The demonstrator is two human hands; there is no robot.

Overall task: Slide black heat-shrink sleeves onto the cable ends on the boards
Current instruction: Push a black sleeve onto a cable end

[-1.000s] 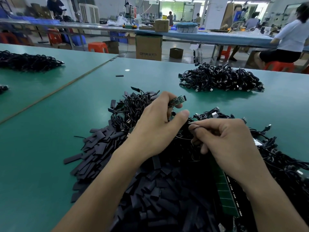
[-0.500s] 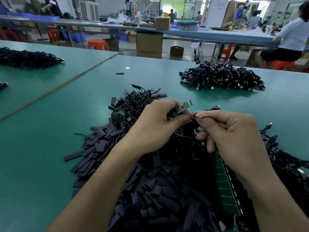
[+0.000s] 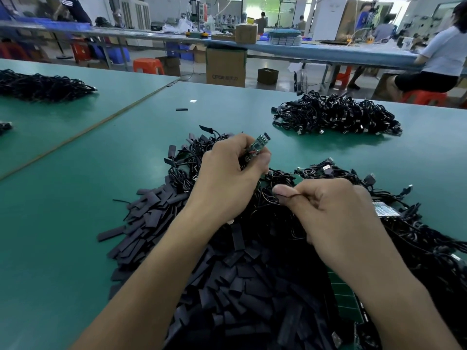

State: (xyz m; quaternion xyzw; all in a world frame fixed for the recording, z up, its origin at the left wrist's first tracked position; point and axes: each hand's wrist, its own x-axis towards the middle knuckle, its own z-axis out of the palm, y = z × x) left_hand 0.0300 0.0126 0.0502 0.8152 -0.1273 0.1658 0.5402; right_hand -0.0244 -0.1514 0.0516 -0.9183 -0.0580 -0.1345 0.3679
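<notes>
The left hand [image 3: 227, 178] pinches a small green board [image 3: 255, 147] upright above the heap of black sleeves [image 3: 227, 274] on the green table [image 3: 63, 223], while the right hand [image 3: 333, 210] pinches its thin cable [image 3: 283, 197] just beside.

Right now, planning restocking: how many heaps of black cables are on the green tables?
4: far-left heap, cropped left-edge heap, far-right heap, near heap. Others may lie out of view.
</notes>
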